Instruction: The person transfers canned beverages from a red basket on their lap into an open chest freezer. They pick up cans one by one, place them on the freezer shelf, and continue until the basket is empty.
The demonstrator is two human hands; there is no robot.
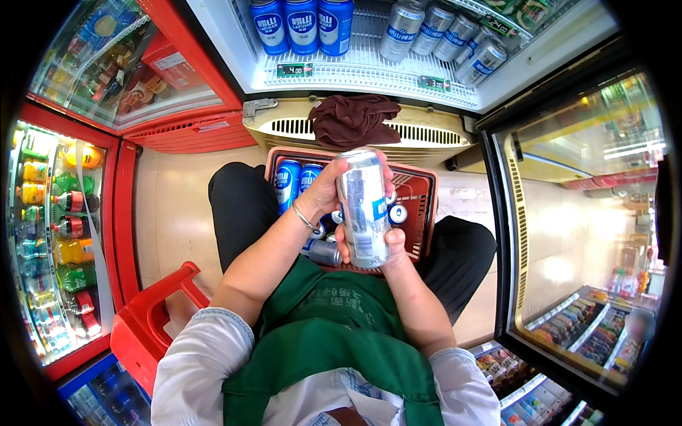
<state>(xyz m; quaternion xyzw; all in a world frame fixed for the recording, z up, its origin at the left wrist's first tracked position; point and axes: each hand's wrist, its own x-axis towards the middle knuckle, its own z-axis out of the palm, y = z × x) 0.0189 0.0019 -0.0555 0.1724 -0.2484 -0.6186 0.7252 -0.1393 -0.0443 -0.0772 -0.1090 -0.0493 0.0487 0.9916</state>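
A silver beer can (364,210) stands between my hands above a red plastic shopping basket (421,202). My left hand (324,186) wraps its upper part, and my right hand (393,250) grips it near the base. Inside the basket, two blue Laoshan beer cans (288,183) stand at the left. A silver can (321,251) lies on its side near me, and further cans show only their ends (397,213). My hands and the held can hide part of the basket.
Ahead is an open refrigerator with a white wire shelf (367,69), holding blue cans (301,29) and silver cans (402,32). A dark cloth (351,120) drapes over its base grille. Its glass door (565,213) stands open at right. Red drinks coolers (120,213) and a red plastic stool (141,330) are at left.
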